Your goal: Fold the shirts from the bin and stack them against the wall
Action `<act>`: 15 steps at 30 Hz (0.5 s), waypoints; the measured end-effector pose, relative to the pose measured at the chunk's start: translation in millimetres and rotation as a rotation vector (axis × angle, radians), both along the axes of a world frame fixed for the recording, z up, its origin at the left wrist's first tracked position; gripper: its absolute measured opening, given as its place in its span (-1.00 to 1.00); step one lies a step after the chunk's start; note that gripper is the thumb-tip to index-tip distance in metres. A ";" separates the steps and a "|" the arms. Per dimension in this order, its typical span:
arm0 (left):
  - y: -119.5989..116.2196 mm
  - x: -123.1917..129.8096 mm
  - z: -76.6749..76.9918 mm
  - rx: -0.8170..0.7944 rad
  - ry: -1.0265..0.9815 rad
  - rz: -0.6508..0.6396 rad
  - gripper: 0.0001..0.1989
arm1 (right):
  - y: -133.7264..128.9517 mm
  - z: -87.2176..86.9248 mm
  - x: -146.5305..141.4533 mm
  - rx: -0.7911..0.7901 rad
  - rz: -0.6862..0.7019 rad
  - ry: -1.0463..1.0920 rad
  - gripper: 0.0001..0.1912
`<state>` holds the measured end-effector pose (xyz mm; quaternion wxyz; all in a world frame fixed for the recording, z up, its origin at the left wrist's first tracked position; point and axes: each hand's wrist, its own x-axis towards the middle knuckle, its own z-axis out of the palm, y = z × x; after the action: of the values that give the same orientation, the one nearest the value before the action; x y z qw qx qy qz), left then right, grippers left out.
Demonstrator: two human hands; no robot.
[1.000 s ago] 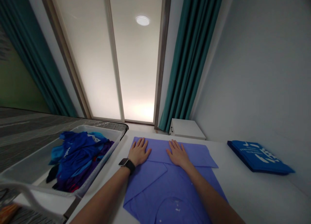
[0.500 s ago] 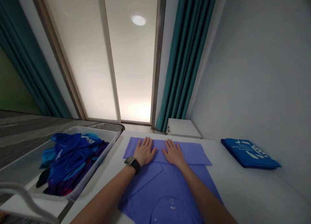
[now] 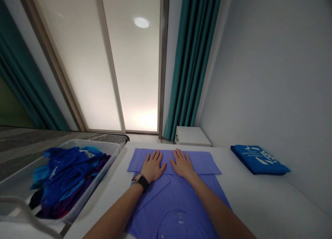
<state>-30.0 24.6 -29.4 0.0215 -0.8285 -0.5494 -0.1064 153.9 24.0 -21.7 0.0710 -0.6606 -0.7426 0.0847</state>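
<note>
"Where is the shirt (image 3: 186, 194)?"

"It lies flat in the middle of the worktop (image 3: 261, 201). It is purple, with a round neck (image 3: 178, 213) at the near end and a long strip (image 3: 204, 163) across the far end."

"And where are our hands?"

"We have both of them flat on that strip, palms down. Our left hand (image 3: 151, 168) is on the left, with a black watch (image 3: 140, 182) at the wrist. Our right hand (image 3: 183, 164) is near it, but they do not touch."

"Do we have hold of anything?"

"No. On both hands our fingers are straight and a bit spread, with the thumbs out. They just rest on the cloth."

"What else do we see?"

"On the left, a white tub (image 3: 110, 147) has a messy heap of clothes (image 3: 68, 177) in it, mostly blue. On the right, a blue bundle (image 3: 259, 159) with white marks lies on the worktop, well apart from our hands. Past the far edge we see a white cabinet (image 3: 193, 137) and a green curtain (image 3: 192, 69)."
</note>
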 end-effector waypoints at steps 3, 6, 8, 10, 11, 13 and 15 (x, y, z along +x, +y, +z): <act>-1.7 -2.6 5.2 -0.021 0.000 -0.010 -0.40 | -8.4 1.4 14.1 0.003 -0.014 -0.018 -0.30; -1.5 -8.7 8.0 -0.032 0.002 -0.015 -0.41 | -16.2 -0.8 37.0 -0.007 -0.030 -0.056 -0.31; -0.7 -13.3 8.3 -0.037 0.007 -0.011 -0.40 | -20.3 -3.8 51.9 -0.009 -0.050 -0.077 -0.30; 0.0 -16.9 8.2 -0.042 0.012 -0.009 -0.40 | -23.2 -7.0 62.6 0.005 -0.081 -0.087 -0.29; 0.1 -18.1 8.4 -0.044 0.013 -0.008 -0.40 | -24.3 -8.4 65.8 0.017 -0.098 -0.089 -0.29; 0.0 -19.3 8.9 -0.047 0.011 -0.008 -0.40 | -25.5 -10.3 68.8 0.039 -0.117 -0.095 -0.29; -0.2 -19.4 9.5 -0.053 0.006 -0.012 -0.40 | -25.8 -11.1 69.3 0.047 -0.120 -0.100 -0.29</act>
<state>-49.3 24.4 -19.9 0.0006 -0.8323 -0.5471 -0.0893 223.2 -1.8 -32.7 0.0546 -0.7056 -0.7059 0.0298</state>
